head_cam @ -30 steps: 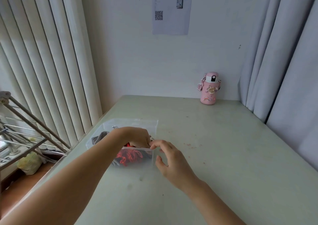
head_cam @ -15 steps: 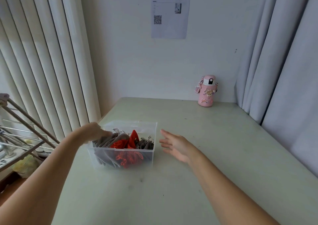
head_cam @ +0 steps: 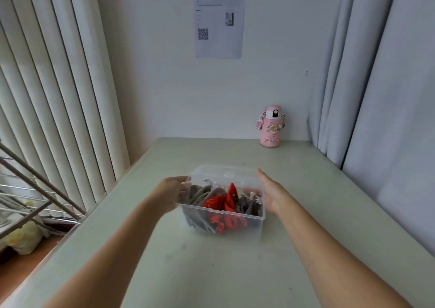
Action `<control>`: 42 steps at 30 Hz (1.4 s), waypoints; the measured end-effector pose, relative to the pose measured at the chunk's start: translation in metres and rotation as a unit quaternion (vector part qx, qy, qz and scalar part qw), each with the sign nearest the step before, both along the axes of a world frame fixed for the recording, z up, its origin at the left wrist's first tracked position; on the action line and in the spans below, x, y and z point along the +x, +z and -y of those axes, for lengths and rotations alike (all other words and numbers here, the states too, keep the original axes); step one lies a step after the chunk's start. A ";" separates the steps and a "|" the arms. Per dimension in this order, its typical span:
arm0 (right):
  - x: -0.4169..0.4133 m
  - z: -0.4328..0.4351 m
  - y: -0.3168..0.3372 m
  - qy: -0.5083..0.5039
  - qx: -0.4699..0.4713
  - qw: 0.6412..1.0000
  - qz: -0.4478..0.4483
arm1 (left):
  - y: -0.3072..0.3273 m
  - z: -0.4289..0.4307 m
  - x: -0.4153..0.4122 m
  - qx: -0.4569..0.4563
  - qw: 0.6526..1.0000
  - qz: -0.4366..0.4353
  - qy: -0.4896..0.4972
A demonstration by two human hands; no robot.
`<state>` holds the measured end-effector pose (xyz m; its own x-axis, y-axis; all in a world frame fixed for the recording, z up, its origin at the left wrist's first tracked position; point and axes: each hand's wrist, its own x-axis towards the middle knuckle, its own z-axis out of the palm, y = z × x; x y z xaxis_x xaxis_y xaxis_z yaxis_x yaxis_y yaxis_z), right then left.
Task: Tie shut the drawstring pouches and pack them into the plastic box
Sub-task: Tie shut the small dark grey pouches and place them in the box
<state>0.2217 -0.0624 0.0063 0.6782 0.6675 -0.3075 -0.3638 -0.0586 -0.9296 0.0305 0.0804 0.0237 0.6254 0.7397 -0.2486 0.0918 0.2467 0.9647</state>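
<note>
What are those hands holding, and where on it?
Apparently the plastic box, between both hands: left hand at its left rim, right hand flat along its right wall. Whether the left fingers grip cannot be told.

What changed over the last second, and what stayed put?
The left hand came out of the box and now lies against its left wall. The right hand left the near rim, drew away open, then came back flat against the right wall. The pouches stay packed inside, and the bottle stays by the far wall.
</note>
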 end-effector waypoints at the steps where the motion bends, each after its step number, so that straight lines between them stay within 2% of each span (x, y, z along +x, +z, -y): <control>1: 0.008 0.011 0.002 -0.011 -0.006 1.000 0.011 | -0.001 0.013 0.008 -0.005 1.000 0.012 -0.006; 6: 0.043 0.053 0.004 0.000 0.003 0.998 0.066 | -0.011 0.035 0.040 0.014 0.999 0.015 0.035; 12: 0.048 0.087 0.036 0.091 0.027 0.964 0.247 | -0.002 0.043 0.040 -0.061 0.994 0.050 0.080; 13: 0.043 0.093 0.040 0.089 0.024 0.951 0.295 | 0.000 0.044 0.037 -0.050 0.994 0.064 0.076; 14: 0.036 0.101 0.044 0.092 0.024 0.935 0.342 | 0.003 0.046 0.034 -0.003 0.995 0.077 0.066; 15: 0.028 0.108 0.046 0.108 0.026 0.919 0.379 | 0.006 0.050 0.030 0.083 0.992 0.083 0.044; 17: 0.011 0.123 0.043 0.158 0.015 0.886 0.435 | 0.016 0.062 0.022 0.290 0.955 0.062 -0.024; 19: 0.000 0.135 0.027 0.183 -0.031 0.836 0.517 | 0.021 0.071 0.017 0.431 0.896 -0.005 -0.102; 21: -0.007 0.142 0.007 0.187 -0.078 0.773 0.601 | 0.016 0.077 0.014 0.522 0.825 -0.117 -0.179; 23: -0.013 0.143 -0.009 0.183 -0.084 0.745 0.636 | 0.006 0.083 0.011 0.583 0.761 -0.196 -0.207; 24: -0.015 0.143 -0.015 0.173 -0.074 0.740 0.646 | 0.003 0.086 0.009 0.602 0.742 -0.212 -0.203; 27: -0.016 0.139 -0.021 0.132 -0.051 0.747 0.650 | 0.001 0.090 0.009 0.634 0.715 -0.218 -0.197; 32: -0.011 0.134 -0.020 0.126 -0.042 0.744 0.655 | 0.000 0.088 0.015 0.639 0.707 -0.234 -0.195; 36: -0.009 0.134 -0.020 0.122 -0.041 0.743 0.657 | 0.000 0.092 0.015 0.662 0.670 -0.263 -0.209; 40: -0.011 0.134 -0.022 0.114 -0.044 0.735 0.667 | -0.008 0.090 0.015 0.664 0.659 -0.300 -0.188; 42: -0.011 0.134 -0.022 0.112 -0.046 0.733 0.669 | -0.012 0.088 0.017 0.684 0.631 -0.320 -0.179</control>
